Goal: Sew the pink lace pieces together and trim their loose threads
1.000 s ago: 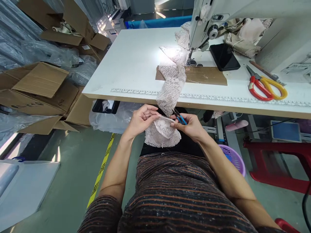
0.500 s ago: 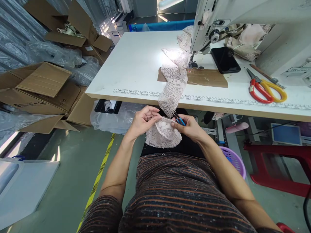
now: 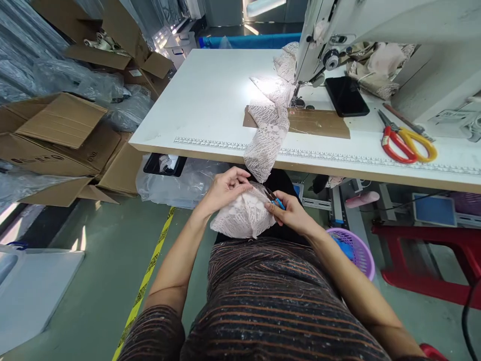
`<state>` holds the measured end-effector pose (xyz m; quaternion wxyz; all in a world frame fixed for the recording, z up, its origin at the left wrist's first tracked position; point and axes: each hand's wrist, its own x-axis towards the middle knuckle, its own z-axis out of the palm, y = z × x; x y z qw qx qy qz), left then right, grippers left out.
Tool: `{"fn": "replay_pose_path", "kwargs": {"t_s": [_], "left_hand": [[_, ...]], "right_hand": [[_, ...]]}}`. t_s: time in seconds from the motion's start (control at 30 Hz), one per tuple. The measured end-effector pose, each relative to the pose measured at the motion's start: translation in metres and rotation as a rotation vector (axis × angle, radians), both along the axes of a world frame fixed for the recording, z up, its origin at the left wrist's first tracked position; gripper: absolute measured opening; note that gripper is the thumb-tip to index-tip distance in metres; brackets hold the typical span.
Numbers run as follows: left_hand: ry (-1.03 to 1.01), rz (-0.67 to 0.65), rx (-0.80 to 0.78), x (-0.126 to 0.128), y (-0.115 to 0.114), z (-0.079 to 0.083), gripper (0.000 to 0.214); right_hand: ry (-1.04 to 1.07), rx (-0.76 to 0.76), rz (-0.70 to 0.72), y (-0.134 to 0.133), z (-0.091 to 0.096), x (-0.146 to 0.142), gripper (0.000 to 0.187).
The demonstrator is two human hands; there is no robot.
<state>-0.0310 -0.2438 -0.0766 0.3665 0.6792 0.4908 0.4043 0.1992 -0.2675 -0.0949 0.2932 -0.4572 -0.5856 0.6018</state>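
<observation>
My left hand (image 3: 229,189) pinches the upper edge of a pale pink lace piece (image 3: 244,215) over my lap. In my right hand (image 3: 286,208) are small blue-handled thread snips (image 3: 277,201), their dark blades pointing up and left at the lace's top edge. Whether the blades are open or closed is too small to tell. Just above, a strip of the same lace (image 3: 265,145) hangs over the table's front edge and runs back beside the sewing machine's needle area (image 3: 295,95).
On the white table (image 3: 210,95) lie a brown cardboard strip (image 3: 319,123), a black phone (image 3: 346,95) and red-and-yellow scissors (image 3: 408,143). Cardboard boxes (image 3: 67,120) stand at left. A purple basket (image 3: 363,255) and a red stool (image 3: 394,260) are at lower right.
The lace in my hands has spread out and swung lower left. My right hand has turned slightly and moved a little down with the snips. The view has shifted slightly.
</observation>
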Motion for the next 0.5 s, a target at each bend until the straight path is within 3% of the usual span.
{"fn": "replay_pose_path", "kwargs": {"t_s": [0.13, 0.2, 0.37, 0.5], "left_hand": [[0.014, 0.166, 0.061, 0.008, 0.02, -0.025, 0.024], [-0.098, 0.231, -0.007, 0.014, 0.026, -0.031, 0.03], [-0.427, 0.253, -0.217, 0.027, 0.027, -0.025, 0.047], [-0.441, 0.225, -0.246, 0.027, 0.017, -0.021, 0.044]], "right_hand": [[-0.257, 0.257, -0.362, 0.007, -0.02, 0.008, 0.034], [-0.238, 0.327, -0.455, 0.013, -0.022, 0.008, 0.039], [0.004, 0.272, -0.422, 0.037, -0.014, -0.017, 0.051], [0.124, 0.183, -0.413, 0.05, -0.01, -0.039, 0.056]]}}
